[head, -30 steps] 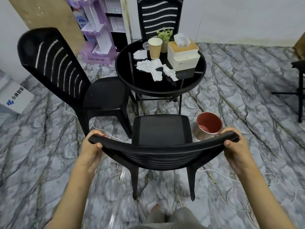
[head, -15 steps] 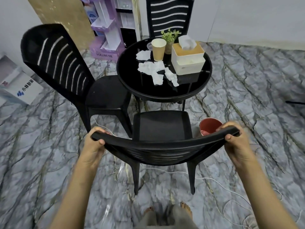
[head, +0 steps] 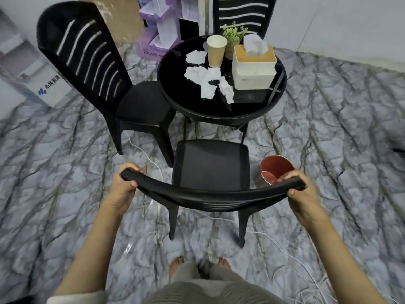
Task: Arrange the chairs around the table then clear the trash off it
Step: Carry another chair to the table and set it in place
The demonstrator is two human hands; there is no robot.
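I hold a black plastic chair by the top of its backrest, my left hand on the left end and my right hand on the right end. Its seat faces the round black table just beyond. On the table lie several crumpled white tissues, a paper cup, a tissue box and a small plant. A second black chair stands left of the table. A third chair is behind it.
A small red-lined bin stands on the marble floor right of the held chair. White cables trail across the floor near its legs. A purple display stand and a white box sit at the back left.
The held chair and my view have moved closer to the table. Both hands keep the same grip on the backrest.
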